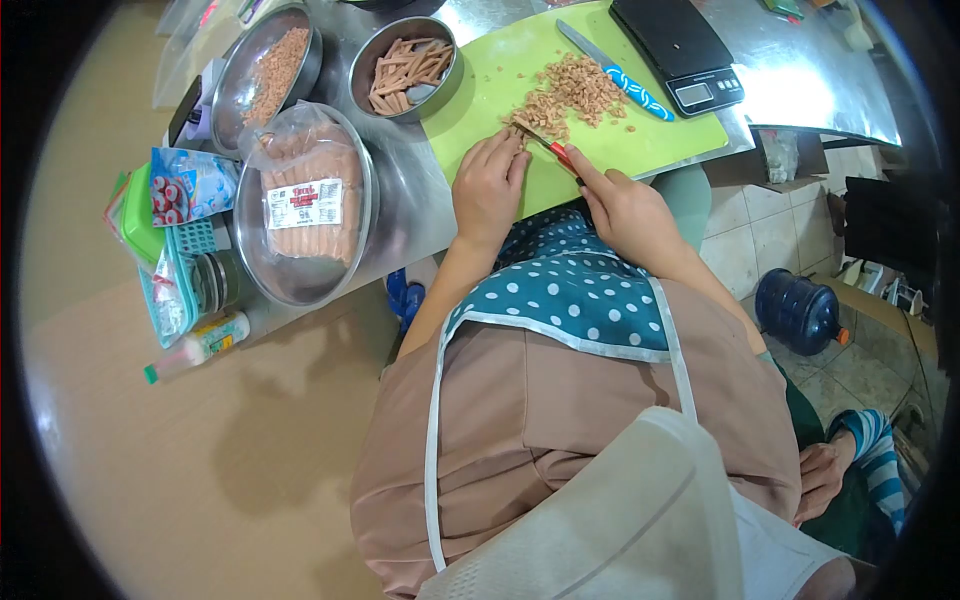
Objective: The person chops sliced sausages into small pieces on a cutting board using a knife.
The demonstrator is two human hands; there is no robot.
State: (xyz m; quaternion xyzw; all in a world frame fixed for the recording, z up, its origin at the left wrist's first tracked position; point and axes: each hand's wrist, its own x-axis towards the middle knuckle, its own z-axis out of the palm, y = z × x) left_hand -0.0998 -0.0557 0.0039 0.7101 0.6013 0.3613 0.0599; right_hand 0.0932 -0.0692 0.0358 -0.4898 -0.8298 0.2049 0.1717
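My right hand [632,212] is closed around the red handle of a knife [562,155], its forefinger stretched along the top. The blade points up and left, reaching the fingertips of my left hand [488,190]. Those fingers are bent and pressed together on sausage pieces at the near edge of the green cutting board [630,155]; the pieces are mostly hidden. Just beyond the blade lies a heap of chopped sausage [572,92]. A second knife [612,70], with a blue-and-white handle, rests beside the heap.
A black kitchen scale [682,45] stands on the board's right. To the left are a bowl of sausage strips [410,65], a bowl of chopped bits [270,75] and packaged sausages [310,190] in a bowl. Another person's hand [825,475] shows at lower right.
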